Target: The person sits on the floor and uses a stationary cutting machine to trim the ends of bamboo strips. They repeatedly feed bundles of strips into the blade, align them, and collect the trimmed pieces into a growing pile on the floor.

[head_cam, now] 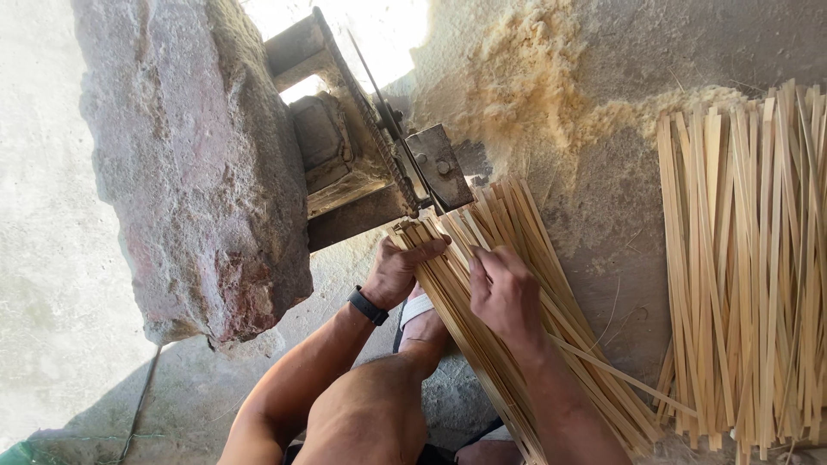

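While the head camera is looking straight down, the left hand (398, 274), wearing a black wristband (368, 306), is gripping the upper end of a bundle of long pale-yellow split bamboo strips (508, 301), its fingers (424, 251) curling closed over the top edge of the strips. The right hand (504, 294) is resting on top of the same bundle, its fingers (482, 263) bent and pressing down on the strips, though how far they are wrapping around any single strip cannot be told. That bundle is lying slanted across the grey concrete floor (594, 215), its upper end touching the rusty metal cutting fixture (379, 155) with a square bolted plate, which is sitting just beside a large rough reddish stone block (202, 164). Beneath the bundle, a foot in a white-strapped sandal (420, 317) is showing between the two forearms. Well apart to the right, a second wide pile of pale bamboo strips (749, 267) is lying lengthwise on the floor, and a heap of light fibrous sawdust (517, 77) is spreading above it.
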